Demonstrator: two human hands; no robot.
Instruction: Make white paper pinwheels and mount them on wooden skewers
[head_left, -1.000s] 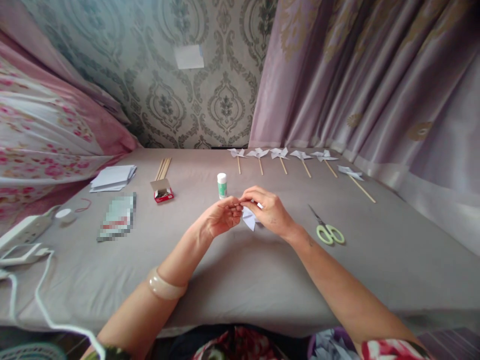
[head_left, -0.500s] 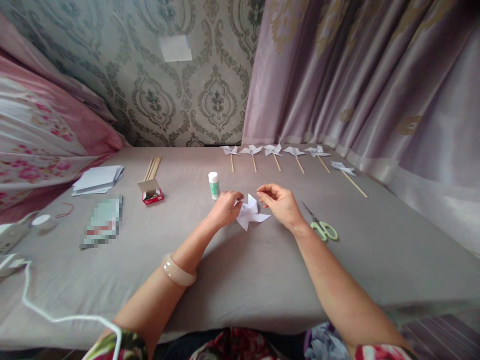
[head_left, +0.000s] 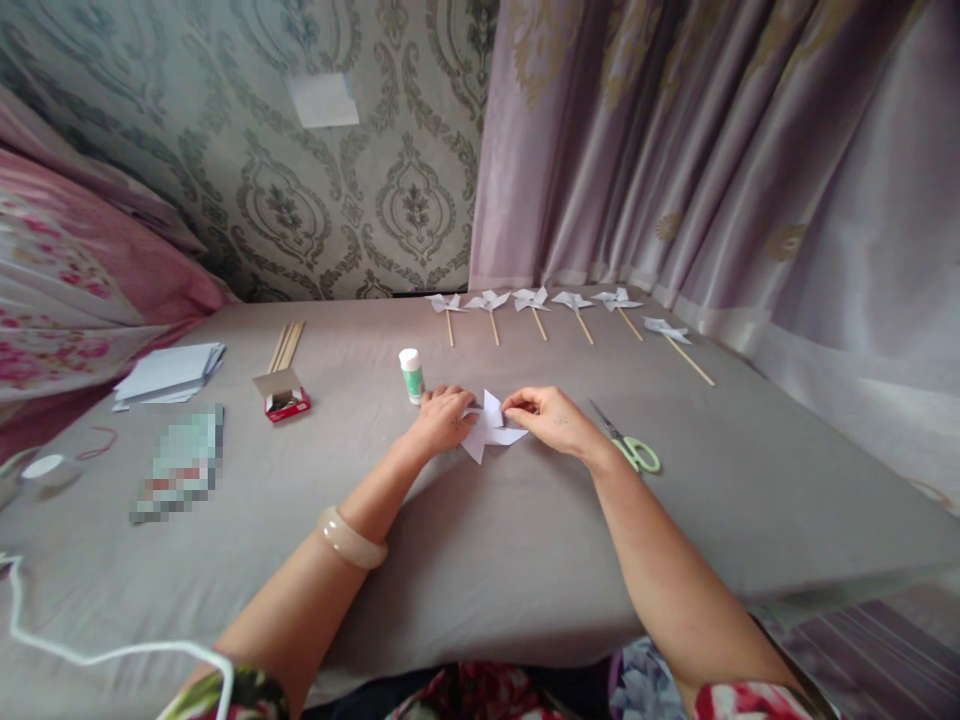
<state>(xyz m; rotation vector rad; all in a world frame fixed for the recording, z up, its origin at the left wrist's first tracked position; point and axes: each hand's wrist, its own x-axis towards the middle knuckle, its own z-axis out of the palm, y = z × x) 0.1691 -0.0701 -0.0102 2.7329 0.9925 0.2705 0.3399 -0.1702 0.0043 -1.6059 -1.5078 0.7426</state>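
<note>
A white paper pinwheel (head_left: 489,428) without a stick lies on the grey cloth in front of me. My left hand (head_left: 444,418), with a pale bangle on its wrist, has its fingers curled over the left side of the pinwheel. My right hand (head_left: 551,418) is closed in a pinch, its fingertips at the pinwheel's right edge. Whatever sits between those fingertips is too small to make out. Close behind the left hand stands a green and white glue stick (head_left: 412,378). Scissors (head_left: 634,450) with light green handles lie to the right of my right hand.
Several finished pinwheels (head_left: 531,302) on sticks line the back of the table. At left are wooden sticks (head_left: 286,346), an opened small red box (head_left: 286,404), a stack of white paper (head_left: 169,374), a blurred packet (head_left: 184,460) and a white cable (head_left: 97,660).
My right hand has come down and left, so its pinched fingertips now meet the pinwheel's edge. The left hand has stayed at the pinwheel. The whole view has swung slightly right.
</note>
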